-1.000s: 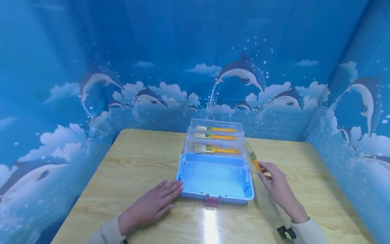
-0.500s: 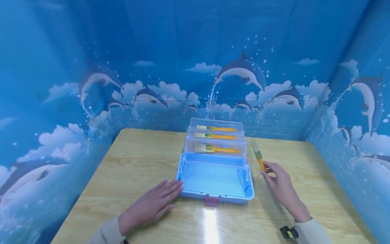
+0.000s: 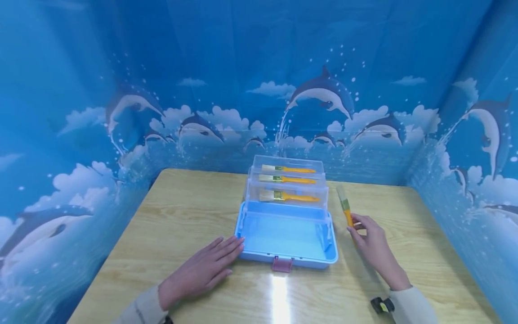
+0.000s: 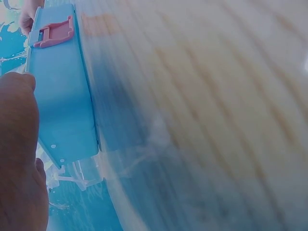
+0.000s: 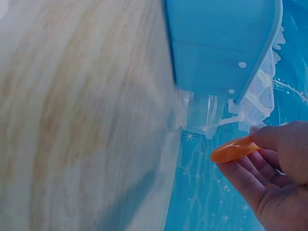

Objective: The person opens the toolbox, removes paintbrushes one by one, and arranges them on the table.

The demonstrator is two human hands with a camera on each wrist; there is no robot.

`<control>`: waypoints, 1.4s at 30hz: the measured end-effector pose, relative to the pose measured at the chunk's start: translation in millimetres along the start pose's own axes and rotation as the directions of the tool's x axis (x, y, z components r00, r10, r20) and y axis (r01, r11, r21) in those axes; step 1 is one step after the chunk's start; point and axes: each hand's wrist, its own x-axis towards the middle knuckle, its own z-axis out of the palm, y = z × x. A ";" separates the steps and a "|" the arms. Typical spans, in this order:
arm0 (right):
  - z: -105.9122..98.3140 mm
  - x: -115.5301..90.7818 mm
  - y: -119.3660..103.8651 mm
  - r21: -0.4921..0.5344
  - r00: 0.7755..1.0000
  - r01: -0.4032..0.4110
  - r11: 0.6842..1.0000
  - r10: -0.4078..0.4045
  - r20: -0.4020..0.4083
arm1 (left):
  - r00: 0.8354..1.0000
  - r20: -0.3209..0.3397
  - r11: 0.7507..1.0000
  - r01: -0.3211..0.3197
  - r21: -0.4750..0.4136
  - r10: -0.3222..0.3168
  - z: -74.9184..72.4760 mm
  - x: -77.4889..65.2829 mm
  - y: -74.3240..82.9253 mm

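Right hand [image 3: 371, 240] is pinching a loose paintbrush [image 3: 346, 208] by its orange handle between thumb and fingers; the grip is narrow and is sitting towards the handle's end, as the right wrist view is also showing. The brush is lying just right of the blue box [image 3: 285, 236], apart from it, bristles pointing away from the person; whether the bristles are touching the table [image 3: 194, 207], cannot tell. Left hand [image 3: 200, 272] is holding nothing: its fingers are lying extended, tips resting at the box's near left corner. Three more brushes are lying crosswise in the clear tiered trays [image 3: 252, 194], one per tier, bristles leftward. Handling notes (judgement): pinching this far back is leaving the bristle end free to swing, so a firm, level wrist should be serving best; passing wide of the tray ends should be avoiding snags, and light left-hand pressure should be steadying the box without tipping it.
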 end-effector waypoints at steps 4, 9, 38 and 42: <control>2.6 0.8 4.1 0.006 1.000 -0.019 1.000 0.019 0.016 | 1.000 0.016 1.000 0.013 -0.019 -0.013 -0.2 0.4 0.3; 4.7 -0.3 7.2 0.023 0.999 -0.035 0.999 0.035 0.033 | 0.999 0.034 0.999 0.024 -0.040 -0.022 0.4 0.0 1.0; 3.7 10.1 19.1 -0.069 0.980 -0.136 0.988 0.144 0.139 | 1.000 0.016 1.000 0.000 -0.031 0.000 -0.8 0.8 -1.7; 3.8 11.8 19.8 -0.073 0.978 -0.146 0.987 0.155 0.138 | 1.000 0.024 1.000 0.000 -0.031 0.001 -1.4 0.9 -2.5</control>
